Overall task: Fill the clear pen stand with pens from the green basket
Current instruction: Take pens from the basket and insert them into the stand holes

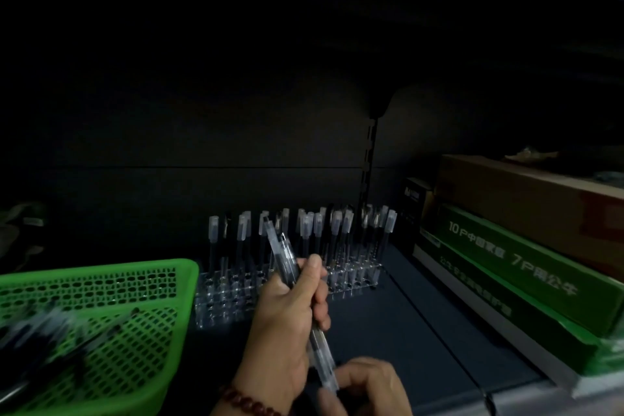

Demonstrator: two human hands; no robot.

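Premises appear to be a dimly lit stationery shop or its stockroom. A dark display shelf is backed by a slotted metal upright. A clear pen stand holds rows of identical capped pens. A printed green box and a brown carton are stacked at the right.

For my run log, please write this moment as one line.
left hand: grips pen bundle | right hand: pinches bundle's lower end | clear pen stand: partly filled | green basket: holds pens
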